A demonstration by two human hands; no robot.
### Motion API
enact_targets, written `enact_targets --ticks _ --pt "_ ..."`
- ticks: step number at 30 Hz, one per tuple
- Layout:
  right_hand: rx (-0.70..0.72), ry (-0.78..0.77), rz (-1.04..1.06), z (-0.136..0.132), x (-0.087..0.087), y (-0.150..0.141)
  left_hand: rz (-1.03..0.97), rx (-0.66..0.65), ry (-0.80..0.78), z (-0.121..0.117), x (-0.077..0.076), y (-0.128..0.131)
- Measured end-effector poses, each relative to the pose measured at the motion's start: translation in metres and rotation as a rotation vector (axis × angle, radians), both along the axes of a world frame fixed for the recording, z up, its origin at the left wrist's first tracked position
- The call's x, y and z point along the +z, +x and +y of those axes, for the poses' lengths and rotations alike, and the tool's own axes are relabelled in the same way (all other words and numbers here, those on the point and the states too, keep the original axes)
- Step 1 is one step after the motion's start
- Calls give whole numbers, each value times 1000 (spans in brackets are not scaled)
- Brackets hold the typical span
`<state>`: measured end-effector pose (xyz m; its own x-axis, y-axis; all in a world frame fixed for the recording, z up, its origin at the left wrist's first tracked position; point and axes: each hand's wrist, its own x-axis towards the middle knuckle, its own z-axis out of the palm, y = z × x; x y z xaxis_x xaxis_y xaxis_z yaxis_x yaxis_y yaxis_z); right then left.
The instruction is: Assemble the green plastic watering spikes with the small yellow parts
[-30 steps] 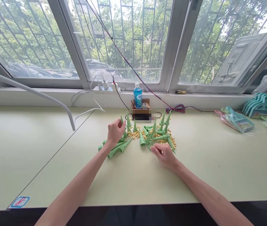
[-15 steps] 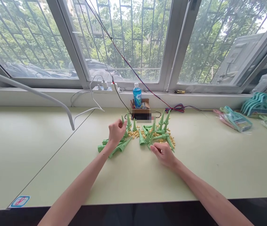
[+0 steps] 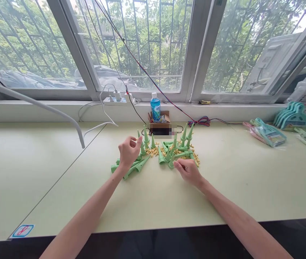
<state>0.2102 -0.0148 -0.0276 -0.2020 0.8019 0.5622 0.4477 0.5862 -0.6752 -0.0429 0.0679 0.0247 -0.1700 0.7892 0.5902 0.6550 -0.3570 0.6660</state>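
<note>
My left hand [image 3: 129, 153] is closed in a loose pinch, thumb and fingertips against a slim green cone-shaped spike [image 3: 142, 148] in the left cluster. My right hand [image 3: 190, 169] is closed, its fingertips beside an upright green spike [image 3: 171, 162] at the front of the right cluster; what they pinch, if anything, is hidden. More green spikes stand between and behind the hands. Several green spikes [image 3: 138, 168] lie on their sides below my left hand. Small yellow pegs [image 3: 155, 151] are scattered among the spikes.
A small cardboard box [image 3: 160, 126] holding a blue-liquid bottle [image 3: 155, 109] stands behind the spikes. A bundled cable [image 3: 202, 121] lies to its right. Bagged turquoise plastic pieces [image 3: 292, 116] sit at the far right. A white tube [image 3: 58, 108] arches in from the left.
The view has shifted slightly. My left hand has drawn a little left, with its fingers looser. My right hand's fingertips have eased off the spike's base, showing more of it.
</note>
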Motion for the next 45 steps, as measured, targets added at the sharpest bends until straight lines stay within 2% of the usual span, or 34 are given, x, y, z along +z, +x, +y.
enact_targets --ticks 3,5,8,12,16,20,28,37,40,45 --pt "-122 57 18 5 2 7 -36 56 126 -9 4 3" --pt "-221 81 8 8 4 13 -29 1 181 -17 6 11" --pt "-374 72 -78 12 6 23 23 -150 230 -28 3 29" --pt "-444 -54 -243 15 6 31 87 -375 287 -37 -22 47" --pt "-437 -171 -430 13 7 30 148 -499 258 -46 -48 50" --pt "-437 -211 -527 10 12 26 235 -620 173 -56 -54 50" --pt "-459 -298 -549 9 13 26 256 -703 84 -64 -50 57" --pt "-477 -347 -595 6 17 24 274 -769 154 -63 -44 52" --pt "-479 -348 -605 6 17 24 294 -723 187 -60 -43 50" --pt "-506 -375 -611 6 18 23 273 -516 138 -51 -36 43"
